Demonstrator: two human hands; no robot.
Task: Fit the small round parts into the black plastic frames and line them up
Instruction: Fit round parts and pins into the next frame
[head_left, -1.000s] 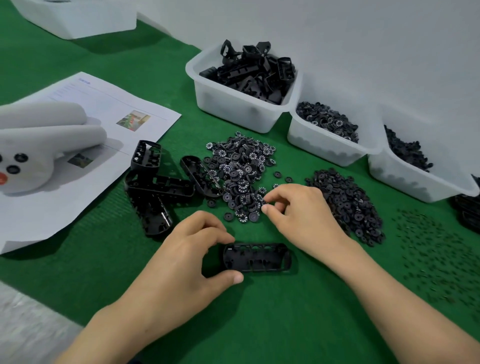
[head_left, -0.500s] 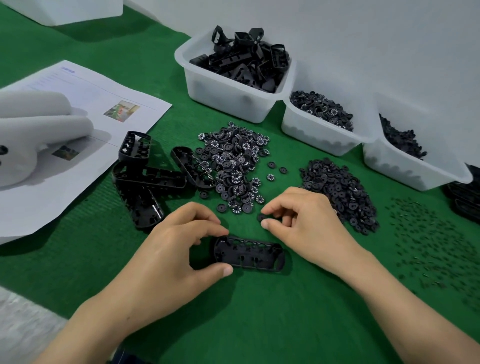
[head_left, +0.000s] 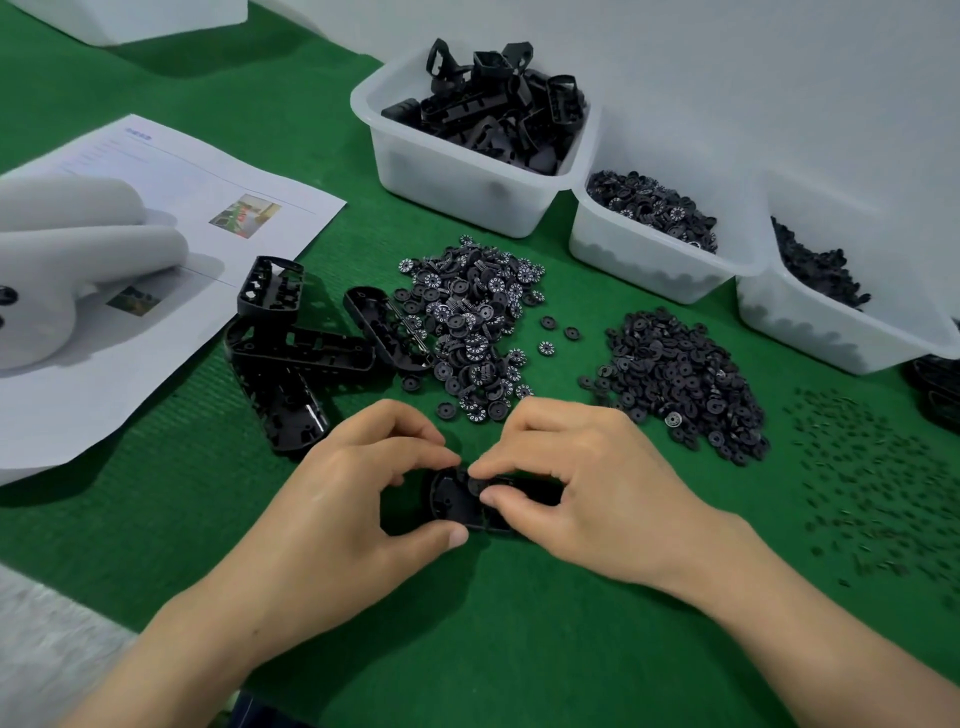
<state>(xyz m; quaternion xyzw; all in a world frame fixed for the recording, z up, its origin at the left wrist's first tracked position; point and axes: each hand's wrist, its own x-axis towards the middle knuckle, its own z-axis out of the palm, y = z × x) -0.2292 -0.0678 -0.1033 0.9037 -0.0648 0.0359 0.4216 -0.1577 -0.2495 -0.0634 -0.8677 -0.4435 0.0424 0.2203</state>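
A black plastic frame (head_left: 453, 500) lies on the green mat in front of me. My left hand (head_left: 353, 499) grips its left end between thumb and forefinger. My right hand (head_left: 582, 493) covers the frame's right half and pinches a small round part (head_left: 477, 486) over the frame's inside. A heap of numbered round wheels (head_left: 467, 322) lies just beyond my hands. A second heap of plain black round parts (head_left: 680, 374) lies to its right. Several more black frames (head_left: 296, 353) lie piled at the left.
Three white bins stand at the back: one with frames (head_left: 467, 171), one with numbered wheels (head_left: 644, 244), one with dark parts (head_left: 831, 317). Tiny black pins (head_left: 878, 478) are scattered at the right. A printed sheet (head_left: 156, 249) and a grey controller (head_left: 62, 265) lie at the left.
My right hand left the wheel heap with a round part and came down onto the frame. My left hand kept its hold on the frame's left end.
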